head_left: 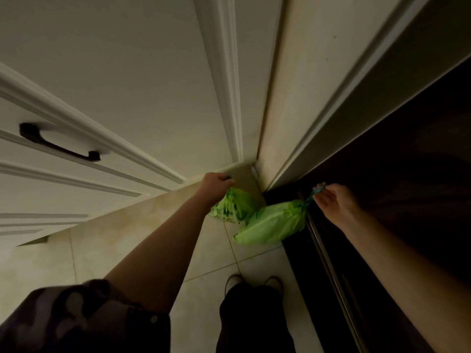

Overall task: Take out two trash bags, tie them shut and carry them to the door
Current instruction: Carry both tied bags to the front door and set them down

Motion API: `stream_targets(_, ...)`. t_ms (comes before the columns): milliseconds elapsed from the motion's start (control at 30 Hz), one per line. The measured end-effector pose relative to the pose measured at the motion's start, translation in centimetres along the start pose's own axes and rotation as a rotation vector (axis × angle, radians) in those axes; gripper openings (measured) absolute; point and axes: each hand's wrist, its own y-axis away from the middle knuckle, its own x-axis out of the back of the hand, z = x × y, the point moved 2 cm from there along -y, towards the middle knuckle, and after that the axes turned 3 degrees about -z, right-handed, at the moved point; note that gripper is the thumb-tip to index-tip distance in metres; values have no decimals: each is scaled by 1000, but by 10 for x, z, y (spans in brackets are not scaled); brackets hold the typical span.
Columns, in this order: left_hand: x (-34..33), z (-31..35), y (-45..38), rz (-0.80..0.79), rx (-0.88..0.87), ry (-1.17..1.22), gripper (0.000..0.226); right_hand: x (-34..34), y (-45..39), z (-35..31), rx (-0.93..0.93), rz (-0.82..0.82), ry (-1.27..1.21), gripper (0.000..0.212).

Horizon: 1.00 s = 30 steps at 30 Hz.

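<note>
Dim corner: pale tiled floor (107,250), white panelled cabinet (76,93) to the left, dark door (407,212) to the right.

Two green trash bags hang above the floor in the corner, side by side and just touching or overlapping where their sides meet.

Left bag (235,206): its top is bunched inside the left hand (215,186), whose fingers are curled round the neck. Dark marks show through the plastic; contents not identifiable.

Right bag (274,222): neck gathered and tied with a teal drawstring (311,197). The right hand (334,200) pinches the loop of that string at its fingertips; the other fingers lie loosely spread. This bag hangs tilted, its bottom swung toward the left, close against the dark door.

Both arms reach forward and down. A dark patterned sleeve (76,319) covers the left upper arm. Below stand dark trousers (252,319) and two light shoes (233,280) on the tiles.

A black handle (58,143) sits on a cabinet front at left.
</note>
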Motion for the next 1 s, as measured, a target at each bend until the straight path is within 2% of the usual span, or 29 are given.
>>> stream_targets(200,-5,23,-29,3,-26,-4,26,-12,-19,-37,136,55,47,29)
stream_targets(433,-13,29,-40,94,-19,214,42,-20,-29,-47,201,73,87,26)
stream_targets(533,-13,29,-40,94,-22,205,34,-19,-34,-36,166,47,214,20)
stream_targets(667,-7,27,-41,48,-11,72,6,-25,-29,-25,107,-14,333,19)
stream_targets(733,-5,25,-39,37,-14,55,9,-28,-26,-21,78,-35,358,21)
stream_targets(867,-2,15,-37,28,-19,67,38,-28,-21,-15,21,-34,404,22)
stream_targets(1000,-3,9,-32,26,-14,19,39,-29,-17,-8,-13,-30,431,24)
